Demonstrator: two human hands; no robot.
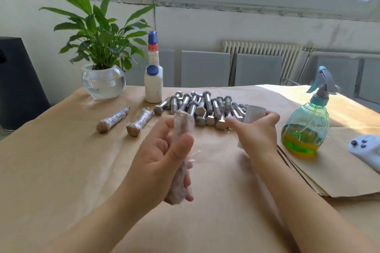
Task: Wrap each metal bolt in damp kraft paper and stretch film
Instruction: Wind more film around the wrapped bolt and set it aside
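Observation:
My left hand (164, 162) grips a bolt wrapped in kraft paper and clear film (181, 170), held upright above the table's middle. A loose tail of film hangs from it at the thumb. My right hand (257, 135) holds a roll of stretch film (254, 114) just to the right, near the pile of bare metal bolts (203, 109). Two wrapped bolts (112, 120) (139, 122) lie side by side on the left of the table.
A kraft sheet covers the table (61, 170). A potted plant in a glass bowl (102, 80) and a white bottle (153, 82) stand at the back. A green spray bottle (306, 127), a white controller (366, 150) and a stack of kraft sheets (329, 172) are on the right.

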